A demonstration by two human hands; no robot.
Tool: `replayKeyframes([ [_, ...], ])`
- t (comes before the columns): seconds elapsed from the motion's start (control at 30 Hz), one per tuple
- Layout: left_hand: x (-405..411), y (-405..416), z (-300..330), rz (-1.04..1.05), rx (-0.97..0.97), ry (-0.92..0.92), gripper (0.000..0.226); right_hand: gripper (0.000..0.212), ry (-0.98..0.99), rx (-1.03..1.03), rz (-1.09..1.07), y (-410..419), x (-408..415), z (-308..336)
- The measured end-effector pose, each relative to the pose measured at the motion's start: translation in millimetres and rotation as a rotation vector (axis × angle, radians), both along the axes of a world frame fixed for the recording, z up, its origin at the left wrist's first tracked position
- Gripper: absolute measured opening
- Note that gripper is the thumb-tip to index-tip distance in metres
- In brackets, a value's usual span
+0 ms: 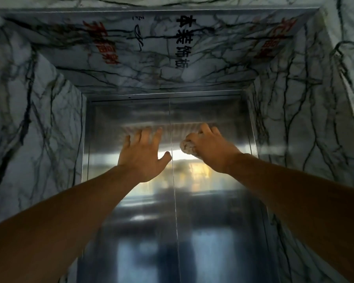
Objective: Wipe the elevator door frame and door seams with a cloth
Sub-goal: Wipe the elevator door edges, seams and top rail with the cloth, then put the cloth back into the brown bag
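- elevator doors (213, 201) stand shut before us, steel, inside a marble-patterned door frame (49, 119).
- the door seam (175, 201) runs down between our arms.
- our left hand (143, 154) presses flat, fingers spread, left of the seam.
- our right hand (208, 144) grips a bunched cloth (187, 147) against the right panel.

Two hands (143, 154), one cloth (188, 147), two door panels (131, 201).

white marble-look wall panels (39, 111), dark veins; printed characters (181, 41) overhead, possibly protective film.
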State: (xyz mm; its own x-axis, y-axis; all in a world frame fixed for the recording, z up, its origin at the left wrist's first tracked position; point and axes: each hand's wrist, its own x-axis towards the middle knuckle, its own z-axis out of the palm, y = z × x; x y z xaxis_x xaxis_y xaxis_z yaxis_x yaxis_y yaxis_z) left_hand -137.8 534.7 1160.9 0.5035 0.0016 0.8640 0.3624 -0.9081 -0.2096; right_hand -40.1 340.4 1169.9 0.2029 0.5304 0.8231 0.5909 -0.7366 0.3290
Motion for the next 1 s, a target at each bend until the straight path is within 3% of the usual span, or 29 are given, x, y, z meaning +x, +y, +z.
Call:
replayKeyframes([
  [0.2,-36,15,-20,0.05,-0.017,0.056,0.079,0.066,0.009,-0.038,0.0,2,-34,-17],
  [0.4,-35,-33,-18,-0.096,-0.028,0.022,0.072,0.059,0.019,-0.011,-0.107,-48,-63,-7],
  [0.63,16,-148,-15,-0.374,0.012,0.046,0.079,0.062,-0.035,-0.071,-0.419,-173,-89,4],
  [0.8,29,-234,-20,-0.534,0.026,0.095,0.08,0.049,-0.022,-0.062,-0.622,-268,-102,0],
  [1.0,37,-342,-29,-0.639,0.026,0.137,0.078,0.048,0.041,-0.026,-0.701,-373,-106,-23],
])
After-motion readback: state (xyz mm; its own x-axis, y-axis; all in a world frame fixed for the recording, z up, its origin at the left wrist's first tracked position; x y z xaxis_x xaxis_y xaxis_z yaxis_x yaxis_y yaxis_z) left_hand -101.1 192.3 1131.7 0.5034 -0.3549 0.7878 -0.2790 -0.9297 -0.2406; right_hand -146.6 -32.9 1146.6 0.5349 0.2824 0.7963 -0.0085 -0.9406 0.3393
